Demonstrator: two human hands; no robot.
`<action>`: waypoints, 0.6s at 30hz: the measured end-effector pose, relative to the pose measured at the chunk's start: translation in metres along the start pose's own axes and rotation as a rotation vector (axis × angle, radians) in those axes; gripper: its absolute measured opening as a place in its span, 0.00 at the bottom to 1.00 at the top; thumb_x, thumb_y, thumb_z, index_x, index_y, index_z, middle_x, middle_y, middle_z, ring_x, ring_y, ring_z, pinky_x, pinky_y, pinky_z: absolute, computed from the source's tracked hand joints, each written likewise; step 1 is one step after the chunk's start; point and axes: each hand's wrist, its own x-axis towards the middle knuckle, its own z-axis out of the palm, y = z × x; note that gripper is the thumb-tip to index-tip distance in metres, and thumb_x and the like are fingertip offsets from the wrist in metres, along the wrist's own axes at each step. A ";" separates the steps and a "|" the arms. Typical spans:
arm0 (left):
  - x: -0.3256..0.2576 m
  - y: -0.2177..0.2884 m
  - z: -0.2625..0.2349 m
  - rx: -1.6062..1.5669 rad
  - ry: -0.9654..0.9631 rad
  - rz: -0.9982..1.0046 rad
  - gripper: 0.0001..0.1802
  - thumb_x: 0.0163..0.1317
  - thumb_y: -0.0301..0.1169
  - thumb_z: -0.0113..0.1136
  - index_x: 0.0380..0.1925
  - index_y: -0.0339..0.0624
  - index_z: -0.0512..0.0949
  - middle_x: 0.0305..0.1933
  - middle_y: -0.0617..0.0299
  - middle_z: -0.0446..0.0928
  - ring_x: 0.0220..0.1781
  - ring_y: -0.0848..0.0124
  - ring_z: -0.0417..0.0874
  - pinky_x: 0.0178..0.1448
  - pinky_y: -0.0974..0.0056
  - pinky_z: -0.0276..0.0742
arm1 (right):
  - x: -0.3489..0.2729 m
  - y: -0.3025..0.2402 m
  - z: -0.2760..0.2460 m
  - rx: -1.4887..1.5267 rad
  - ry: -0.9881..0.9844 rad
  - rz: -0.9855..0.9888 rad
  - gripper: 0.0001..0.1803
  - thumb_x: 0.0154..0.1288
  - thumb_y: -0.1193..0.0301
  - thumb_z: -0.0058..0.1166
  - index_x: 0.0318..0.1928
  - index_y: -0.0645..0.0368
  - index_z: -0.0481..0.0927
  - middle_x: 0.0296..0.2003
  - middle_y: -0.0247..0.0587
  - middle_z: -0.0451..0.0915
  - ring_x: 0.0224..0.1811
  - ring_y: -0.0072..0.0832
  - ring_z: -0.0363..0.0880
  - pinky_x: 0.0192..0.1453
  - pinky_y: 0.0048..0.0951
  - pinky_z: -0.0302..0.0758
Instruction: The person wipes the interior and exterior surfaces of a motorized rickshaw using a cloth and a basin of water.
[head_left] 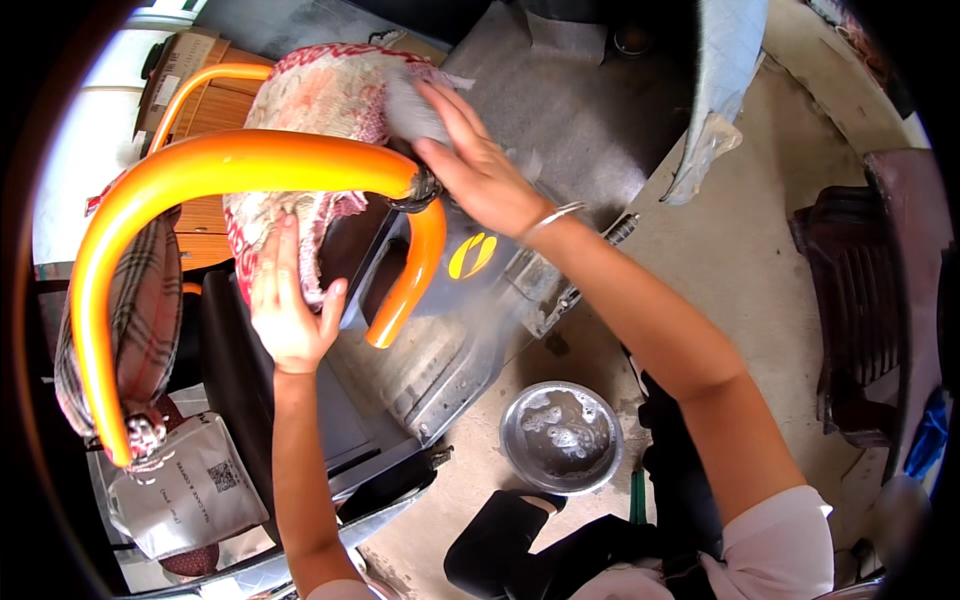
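A pale, patterned fabric cover [330, 95] with red edging and a frayed border lies over a seat beyond the orange tubular armrest [240, 160]. My left hand [292, 315] rests flat on the cover's near side, fingers stretched and thumb apart. Past the armrest's dark-bound end, my right hand [485, 175] presses a grey cloth-like piece [412, 108] against the cover's right edge. Motion blurs that piece, so its exact kind is hard to make out. A bracelet circles my right wrist.
A metal basin [508, 440] of foamy water stands on the concrete floor [690, 280]. At left are a plaid-covered pad [145, 290] and a silvery bag [185, 490]. The vehicle's grey floor [560, 90] extends ahead; a dark plastic chair [850, 290] stands right.
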 end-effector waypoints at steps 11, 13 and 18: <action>-0.008 -0.005 0.018 0.008 0.014 -0.001 0.39 0.65 0.51 0.49 0.63 0.25 0.60 0.63 0.39 0.66 0.64 0.45 0.68 0.67 0.52 0.63 | -0.038 0.145 -0.009 -0.245 0.346 0.608 0.30 0.70 0.48 0.39 0.54 0.64 0.73 0.47 0.58 0.79 0.52 0.50 0.76 0.57 0.37 0.69; -0.005 -0.004 0.017 0.035 0.012 0.016 0.40 0.65 0.52 0.49 0.62 0.25 0.60 0.63 0.40 0.66 0.64 0.45 0.68 0.67 0.52 0.62 | -0.022 0.132 -0.009 0.167 0.272 0.598 0.29 0.69 0.49 0.41 0.55 0.60 0.73 0.43 0.52 0.81 0.47 0.40 0.78 0.54 0.33 0.71; -0.007 -0.006 0.015 0.062 -0.007 0.013 0.40 0.64 0.52 0.50 0.62 0.25 0.60 0.63 0.39 0.66 0.64 0.43 0.68 0.67 0.51 0.63 | 0.025 0.047 0.001 0.289 0.130 0.246 0.24 0.68 0.58 0.49 0.60 0.55 0.70 0.50 0.48 0.77 0.52 0.38 0.76 0.57 0.34 0.69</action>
